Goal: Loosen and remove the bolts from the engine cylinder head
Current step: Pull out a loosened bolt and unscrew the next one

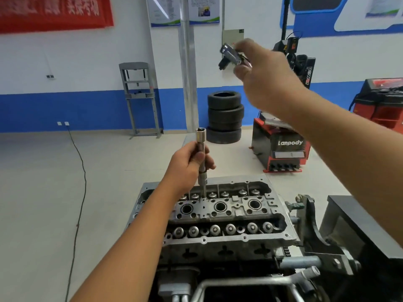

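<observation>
1. The one camera sits on my head, looking forward and down over both my forearms.
2. Closest, low in the picture, is the grey cast-metal engine cylinder head (226,214) with its rows of round valve tops.
3. My left hand (187,164) lies near the middle of the view; my right hand (266,73) is raised higher, toward the right.
4. Farther off (the wide lens bends the edges) stand the stack of black rubber tyres (225,116) and the white wall with a blue lower band (87,110).
5. No second view overlaps this one.
</observation>
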